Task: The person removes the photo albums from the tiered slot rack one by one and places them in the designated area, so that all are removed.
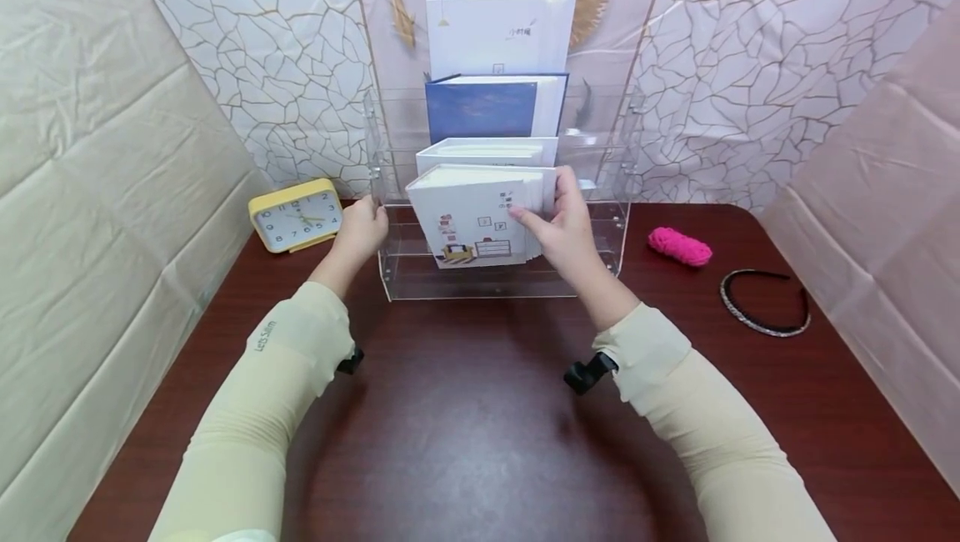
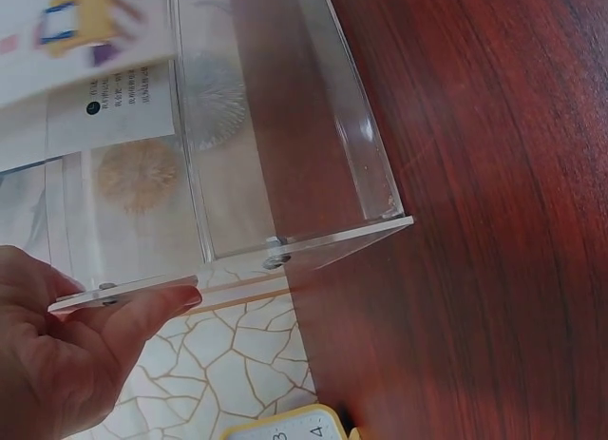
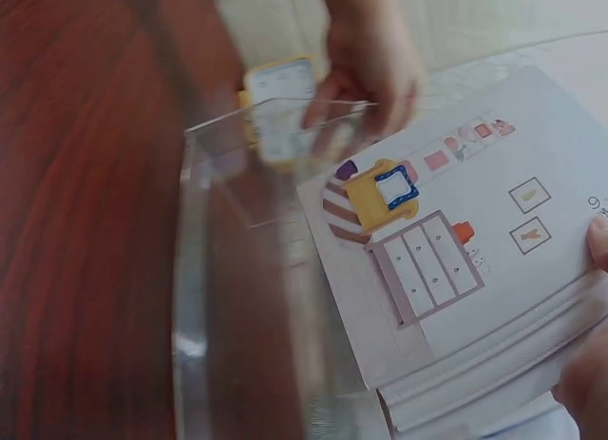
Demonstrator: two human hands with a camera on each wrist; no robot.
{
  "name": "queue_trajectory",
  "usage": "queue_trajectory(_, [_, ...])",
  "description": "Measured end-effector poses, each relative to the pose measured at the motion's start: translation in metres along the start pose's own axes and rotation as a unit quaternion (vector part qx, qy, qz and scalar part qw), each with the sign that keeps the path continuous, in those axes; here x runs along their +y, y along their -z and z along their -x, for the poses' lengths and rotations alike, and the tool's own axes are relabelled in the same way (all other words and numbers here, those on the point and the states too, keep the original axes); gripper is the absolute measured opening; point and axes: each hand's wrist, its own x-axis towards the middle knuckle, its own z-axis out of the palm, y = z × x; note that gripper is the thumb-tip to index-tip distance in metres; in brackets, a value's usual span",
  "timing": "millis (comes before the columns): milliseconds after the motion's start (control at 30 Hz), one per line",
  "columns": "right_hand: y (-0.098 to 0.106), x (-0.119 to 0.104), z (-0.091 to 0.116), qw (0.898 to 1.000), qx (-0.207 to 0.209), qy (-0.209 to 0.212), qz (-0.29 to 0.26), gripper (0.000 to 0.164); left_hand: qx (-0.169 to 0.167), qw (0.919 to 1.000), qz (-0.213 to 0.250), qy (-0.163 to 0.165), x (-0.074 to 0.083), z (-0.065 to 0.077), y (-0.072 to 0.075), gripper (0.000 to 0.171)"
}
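My right hand (image 1: 564, 229) pinches the right edge of a white book (image 1: 480, 221) with a cartoon dresser and armchair on its cover, thumb on the front. The book leans at a slight tilt over the front tier of a clear acrylic rack (image 1: 506, 285). My left hand (image 1: 362, 229) grips the rack's left side panel, with fingers and thumb on either face of it in the left wrist view. Behind the held book, another white book (image 1: 487, 148), a blue book (image 1: 480, 108) and a tall white book (image 1: 498, 33) stand in the rack's rear tiers.
A yellow alarm clock (image 1: 296, 215) stands left of the rack, close to my left hand. To the right lie a pink yarn bundle (image 1: 679, 247) and a black headband (image 1: 765, 329) with a sparkly band. Patterned backdrop walls (image 1: 720, 108) enclose the dark wooden table (image 1: 465, 425).
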Motion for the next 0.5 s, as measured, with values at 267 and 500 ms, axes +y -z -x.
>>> queue_trajectory(267, [0.040, -0.027, -0.004, 0.982, 0.090, 0.023, -0.166, 0.047, -0.001, 1.0000, 0.008, -0.001, -0.002, 0.003, 0.004, 0.026])
queue_trajectory(500, [0.088, -0.058, -0.003, 0.921, 0.203, 0.079, -0.323, 0.045, 0.000, 1.0000, 0.006, 0.003, -0.005, 0.000, 0.005, 0.026])
